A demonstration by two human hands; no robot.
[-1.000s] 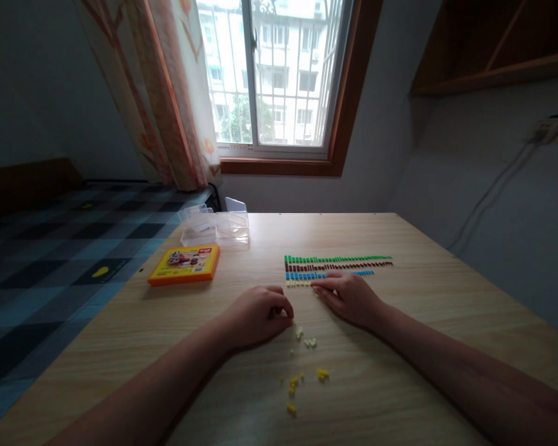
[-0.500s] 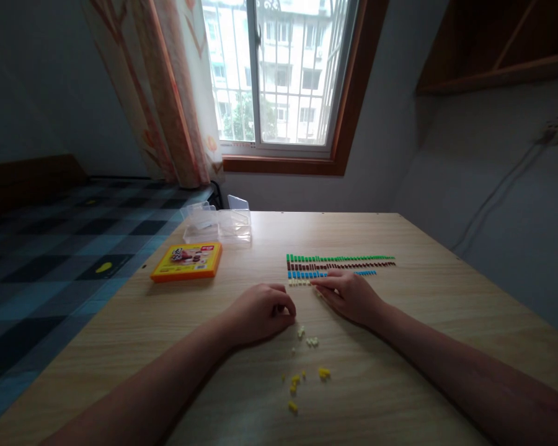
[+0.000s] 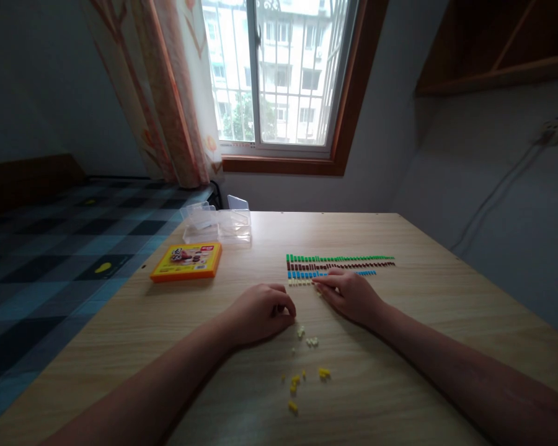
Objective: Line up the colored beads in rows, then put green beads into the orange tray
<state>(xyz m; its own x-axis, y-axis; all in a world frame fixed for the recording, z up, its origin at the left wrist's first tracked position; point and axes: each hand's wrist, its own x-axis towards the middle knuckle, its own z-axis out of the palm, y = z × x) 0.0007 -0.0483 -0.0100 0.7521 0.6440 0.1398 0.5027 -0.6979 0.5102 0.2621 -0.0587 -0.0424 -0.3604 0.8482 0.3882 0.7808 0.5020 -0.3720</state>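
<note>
My right hand (image 3: 348,294) rests on the table with its fingers closed at the right end of a short row of small cream bricks (image 3: 300,282). Its fingertips are on a cream brick that they mostly cover. Beyond that row run a blue row (image 3: 302,275), a dark brown row (image 3: 307,267) and a green row (image 3: 307,258) of tiny bricks; my right hand hides part of the blue one. My left hand (image 3: 263,313) lies to the left with fingers curled and thumb tip pressed to them; whatever is between them is hidden. Loose cream bricks (image 3: 312,342) lie near its fingertips.
Loose yellow bricks (image 3: 296,380) are scattered nearer me on the wooden table (image 3: 400,384). At the far left sit a yellow-orange box (image 3: 186,261) and clear plastic trays (image 3: 217,226). A bed with a checked cover (image 3: 51,248) borders the table's left side.
My right fingertips have shifted very slightly to the right along the cream row. My left hand and the loose bricks look the same.
</note>
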